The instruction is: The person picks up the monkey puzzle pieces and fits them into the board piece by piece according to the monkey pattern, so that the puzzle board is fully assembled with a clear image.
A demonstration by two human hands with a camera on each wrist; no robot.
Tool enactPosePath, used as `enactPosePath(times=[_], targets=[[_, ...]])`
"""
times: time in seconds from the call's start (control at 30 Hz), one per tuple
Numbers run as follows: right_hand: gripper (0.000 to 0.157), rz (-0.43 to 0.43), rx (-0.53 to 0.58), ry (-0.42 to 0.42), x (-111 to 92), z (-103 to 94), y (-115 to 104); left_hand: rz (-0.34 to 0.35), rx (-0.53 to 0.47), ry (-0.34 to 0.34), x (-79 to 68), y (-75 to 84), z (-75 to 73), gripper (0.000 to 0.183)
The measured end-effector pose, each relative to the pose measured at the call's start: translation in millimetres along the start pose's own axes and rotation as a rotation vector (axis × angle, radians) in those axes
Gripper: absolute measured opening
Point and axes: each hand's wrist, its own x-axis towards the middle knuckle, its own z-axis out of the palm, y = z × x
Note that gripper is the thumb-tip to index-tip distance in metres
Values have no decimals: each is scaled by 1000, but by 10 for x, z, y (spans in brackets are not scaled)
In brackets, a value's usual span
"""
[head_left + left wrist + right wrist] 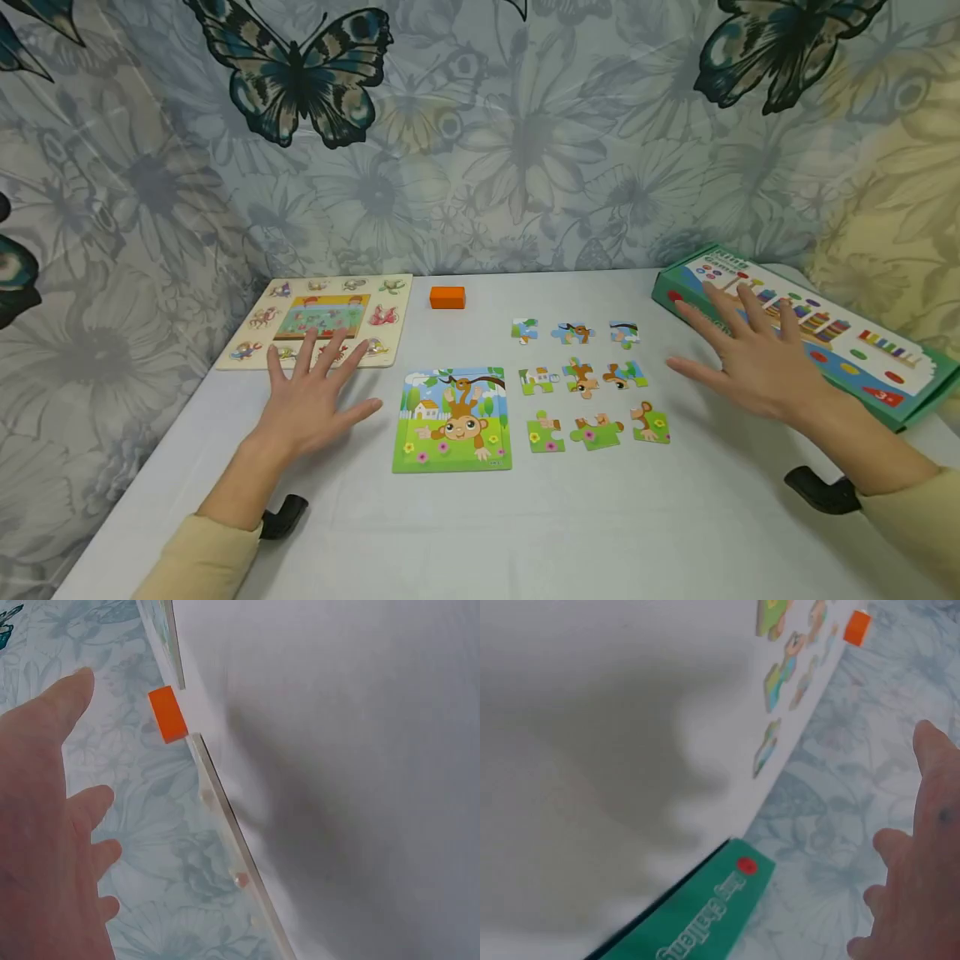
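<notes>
My left hand [306, 404] hovers over the table with fingers spread, holding nothing, near the front edge of a cream board with small animal pictures [251, 333]. Fingers also spread, my right hand [757, 362] hangs above the near left part of a green game box [892, 350] and holds nothing. Between the hands lies a square monkey puzzle board [452, 421]. To its right, several loose jigsaw pieces [597, 433] are laid out in rows, apart from each other. An orange block [447, 297] sits behind the board; the left wrist view shows this block [167, 715] too.
A white cloth covers the table [420, 533]. Behind it hangs a flowered backdrop [525, 167] with large butterflies, meeting the table's far edge. The green box stands slanted at the right; its lettered side [697, 915] shows in the right wrist view.
</notes>
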Motion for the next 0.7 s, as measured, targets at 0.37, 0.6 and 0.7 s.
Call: enactPosePath(times=[0.37, 0.6, 0.7], targets=[[84, -85, 50, 24, 311, 36, -260, -12, -35, -7, 72, 145, 73, 91], [83, -119, 69, 22, 646, 33, -459, 24, -137, 12, 99, 281, 132, 89], [82, -141, 74, 35, 813, 64, -547, 32, -186, 28, 91, 338, 170, 87]])
